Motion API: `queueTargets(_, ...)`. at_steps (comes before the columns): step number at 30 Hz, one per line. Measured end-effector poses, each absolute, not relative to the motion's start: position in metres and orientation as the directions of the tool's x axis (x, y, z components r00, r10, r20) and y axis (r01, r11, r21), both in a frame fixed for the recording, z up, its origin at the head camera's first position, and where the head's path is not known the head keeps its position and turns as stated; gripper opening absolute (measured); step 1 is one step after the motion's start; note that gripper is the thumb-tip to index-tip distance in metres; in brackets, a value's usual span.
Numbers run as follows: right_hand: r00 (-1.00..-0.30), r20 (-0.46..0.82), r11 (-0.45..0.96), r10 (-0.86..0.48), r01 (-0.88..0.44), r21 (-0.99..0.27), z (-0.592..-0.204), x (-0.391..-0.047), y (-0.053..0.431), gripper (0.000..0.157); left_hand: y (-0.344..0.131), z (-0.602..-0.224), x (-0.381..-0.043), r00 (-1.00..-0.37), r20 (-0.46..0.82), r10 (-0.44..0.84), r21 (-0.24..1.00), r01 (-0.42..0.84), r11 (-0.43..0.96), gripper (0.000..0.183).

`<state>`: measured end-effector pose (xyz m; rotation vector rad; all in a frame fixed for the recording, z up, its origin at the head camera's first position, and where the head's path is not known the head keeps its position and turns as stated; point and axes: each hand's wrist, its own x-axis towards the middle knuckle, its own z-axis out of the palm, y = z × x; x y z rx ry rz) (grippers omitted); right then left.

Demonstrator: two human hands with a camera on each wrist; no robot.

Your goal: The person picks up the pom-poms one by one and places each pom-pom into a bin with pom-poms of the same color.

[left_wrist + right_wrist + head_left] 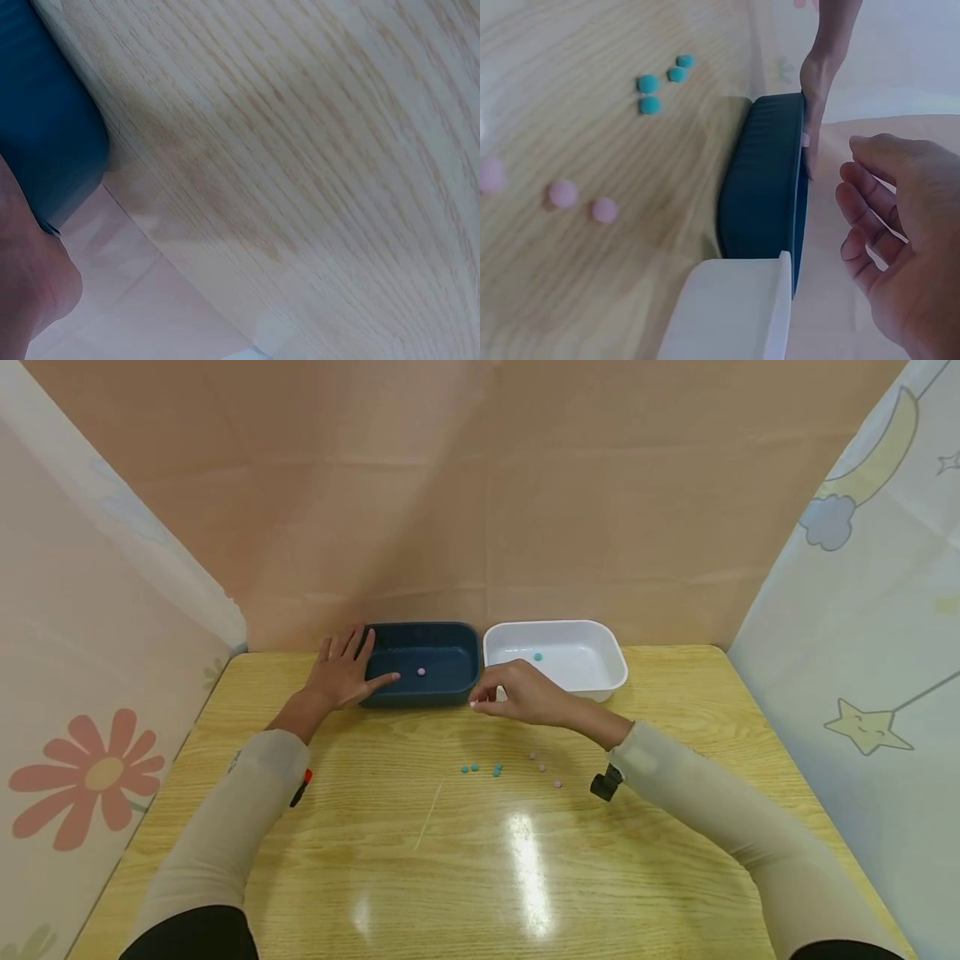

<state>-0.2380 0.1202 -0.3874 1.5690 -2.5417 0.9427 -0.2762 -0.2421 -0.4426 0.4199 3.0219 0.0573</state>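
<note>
My left hand (pixel 341 677) rests with spread fingers on the left end of the dark blue bin (pixel 420 699), its thumb reaching over the front rim. One pink bead (pixel 421 672) lies inside that bin. Beside the bin's right front corner, my right hand (pixel 525 695) pinches a small pale pink bead (pixel 473 703) between thumb and fingertip; the right wrist view hides this bead behind the curled fingers (pixel 870 195). A white bin (pixel 592 664) stands to the right and contains one teal bead (pixel 537 657).
On the wooden table (pixel 360 827), several teal beads (pixel 649 104) lie in front of the bins. To their right are three pink beads (pixel 562 193). A tan backdrop (pixel 480 510) rises directly behind the bins, with printed sheets (pixel 847 610) at both sides.
</note>
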Motion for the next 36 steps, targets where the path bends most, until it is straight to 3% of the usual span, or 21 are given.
queueTargets(18, -0.534, 0.346, 0.346, -0.772, -0.808, -0.477, -0.377, -0.267, 0.110, 0.006, -0.241, -0.442, -0.276, -0.957, -0.091, 0.274, 0.053, 0.270, 0.961, 0.110)
queueTargets(36, -0.664, 0.281, 0.460, -0.693, -0.708, -0.536, -0.380, -0.307, 0.098, 0.013, -0.240, -0.439, -0.276, -0.957, -0.096, 0.274, 0.041, 0.271, 0.962, 0.107)
